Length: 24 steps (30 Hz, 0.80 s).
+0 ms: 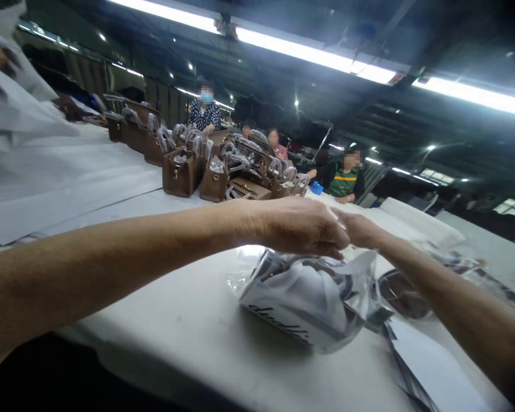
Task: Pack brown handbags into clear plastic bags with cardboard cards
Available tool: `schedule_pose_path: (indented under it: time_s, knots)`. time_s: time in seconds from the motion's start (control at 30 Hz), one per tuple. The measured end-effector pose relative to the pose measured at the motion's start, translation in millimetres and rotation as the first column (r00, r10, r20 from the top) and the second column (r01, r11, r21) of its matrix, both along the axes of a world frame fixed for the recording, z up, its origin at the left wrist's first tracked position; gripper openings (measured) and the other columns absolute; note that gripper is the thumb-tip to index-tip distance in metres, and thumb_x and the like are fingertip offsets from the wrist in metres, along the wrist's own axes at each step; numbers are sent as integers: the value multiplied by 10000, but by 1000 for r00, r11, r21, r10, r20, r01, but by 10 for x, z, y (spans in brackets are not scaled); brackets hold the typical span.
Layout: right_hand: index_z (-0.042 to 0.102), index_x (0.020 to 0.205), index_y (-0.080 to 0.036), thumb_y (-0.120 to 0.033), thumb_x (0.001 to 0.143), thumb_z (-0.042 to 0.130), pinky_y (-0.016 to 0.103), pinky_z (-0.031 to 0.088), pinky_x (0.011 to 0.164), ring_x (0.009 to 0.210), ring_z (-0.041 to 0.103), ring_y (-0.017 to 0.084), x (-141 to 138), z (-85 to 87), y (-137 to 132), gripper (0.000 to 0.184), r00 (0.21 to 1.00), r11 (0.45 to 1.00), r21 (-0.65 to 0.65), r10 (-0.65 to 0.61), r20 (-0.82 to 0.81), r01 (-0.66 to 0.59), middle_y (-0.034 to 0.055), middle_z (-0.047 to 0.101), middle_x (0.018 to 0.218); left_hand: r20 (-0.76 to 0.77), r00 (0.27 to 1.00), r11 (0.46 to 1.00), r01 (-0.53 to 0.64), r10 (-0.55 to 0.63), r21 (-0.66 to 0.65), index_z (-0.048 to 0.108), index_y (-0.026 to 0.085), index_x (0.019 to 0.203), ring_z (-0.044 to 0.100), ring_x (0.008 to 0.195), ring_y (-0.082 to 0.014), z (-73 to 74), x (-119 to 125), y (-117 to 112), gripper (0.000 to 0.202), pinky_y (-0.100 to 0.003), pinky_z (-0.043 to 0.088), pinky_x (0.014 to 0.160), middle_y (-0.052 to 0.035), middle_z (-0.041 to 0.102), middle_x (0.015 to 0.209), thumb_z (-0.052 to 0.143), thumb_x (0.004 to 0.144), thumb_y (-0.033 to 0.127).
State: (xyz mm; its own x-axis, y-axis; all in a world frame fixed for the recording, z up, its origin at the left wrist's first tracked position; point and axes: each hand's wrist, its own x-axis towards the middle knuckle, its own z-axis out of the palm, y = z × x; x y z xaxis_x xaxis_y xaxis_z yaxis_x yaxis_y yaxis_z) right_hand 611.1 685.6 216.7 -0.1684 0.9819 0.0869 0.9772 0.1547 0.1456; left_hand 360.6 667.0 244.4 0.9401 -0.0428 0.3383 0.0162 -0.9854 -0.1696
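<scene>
A clear plastic bag (pixel 309 297) with white stuffing and dark lettering lies on the white table (pixel 189 326) in front of me. My left hand (pixel 302 226) reaches across from the left, fingers curled closed over the bag's top edge. My right hand (pixel 360 229) comes in from the right and meets it there, closed on the same plastic edge; its fingertips are partly hidden behind the left hand.
Several brown handbags (pixel 197 166) with wrapped handles stand in a row further back on the table. White sheets (pixel 47 171) lie at the left. More plastic-wrapped pieces (pixel 403 294) sit at my right. Three people sit beyond the handbags.
</scene>
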Motion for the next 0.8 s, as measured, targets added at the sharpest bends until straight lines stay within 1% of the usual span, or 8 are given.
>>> schedule_pose_path:
  time_s: [0.07, 0.13, 0.23, 0.3, 0.37, 0.57, 0.7, 0.8]
  knots:
    - [585, 705, -122, -177, 759, 471, 243, 369, 599, 700, 560, 192, 27, 19, 38, 137, 1000, 999, -40, -3, 30, 4, 92, 609, 716, 78, 997, 1000, -10, 11, -14, 587, 190, 697, 471, 543, -104, -9, -23, 33, 274, -243, 272, 504, -4, 580, 628, 451, 870, 351]
    - [540, 595, -141, -187, 791, 442, 228, 353, 562, 593, 533, 149, 36, 231, -22, 224, 999, 998, -58, 4, 38, -2, 43, 566, 596, 166, 986, 999, -34, 35, -12, 577, 185, 679, 459, 530, -105, 41, -31, 52, 311, -241, 273, 505, -2, 554, 601, 435, 872, 383]
    - [583, 725, -157, -275, 842, 427, 208, 379, 545, 517, 522, 116, 7, 682, -212, 228, 999, 1000, -5, 0, -34, 0, -2, 548, 558, 237, 971, 999, -34, 34, -4, 556, 166, 641, 439, 521, -95, 202, 11, 48, 323, -226, 292, 516, -1, 515, 586, 445, 871, 364]
    - [600, 790, -165, -297, 837, 447, 205, 393, 523, 495, 524, 115, -20, 843, -316, 207, 994, 1000, 0, -3, -107, 3, -13, 544, 546, 261, 965, 1000, -21, 25, -18, 550, 152, 633, 455, 549, -92, 280, 68, 71, 304, -213, 315, 540, -9, 516, 622, 460, 866, 325]
    - [596, 743, -160, -253, 801, 490, 204, 383, 482, 477, 513, 117, -28, 773, -354, 153, 982, 996, -94, -17, -187, 0, -14, 532, 533, 301, 953, 999, -8, 23, -51, 553, 139, 640, 484, 604, -93, 263, 129, 158, 278, -202, 335, 571, -24, 530, 703, 469, 860, 287]
    - [534, 681, -139, -190, 813, 464, 208, 430, 492, 480, 527, 116, 65, 2, -247, 157, 916, 947, -320, -124, -381, -5, 0, 538, 528, 318, 927, 966, -129, 197, -222, 524, 131, 596, 444, 564, -83, -138, 249, 653, 306, -187, 338, 563, 12, 473, 622, 449, 850, 284]
    - [514, 734, -130, -259, 880, 420, 212, 486, 551, 553, 569, 121, 80, -18, -239, 217, 827, 940, -341, -211, -521, 26, 38, 583, 612, 300, 920, 952, -179, 251, -248, 537, 134, 606, 440, 579, -86, -212, 298, 805, 305, -184, 341, 591, 16, 490, 619, 442, 841, 304]
    - [544, 725, -123, -463, 891, 398, 216, 493, 548, 563, 576, 134, 56, 79, -287, 406, 762, 931, -363, -262, -592, 37, 60, 589, 617, 279, 917, 944, -221, 286, -244, 548, 133, 623, 443, 582, -88, -234, 335, 835, 305, -187, 341, 602, 14, 497, 612, 431, 838, 315]
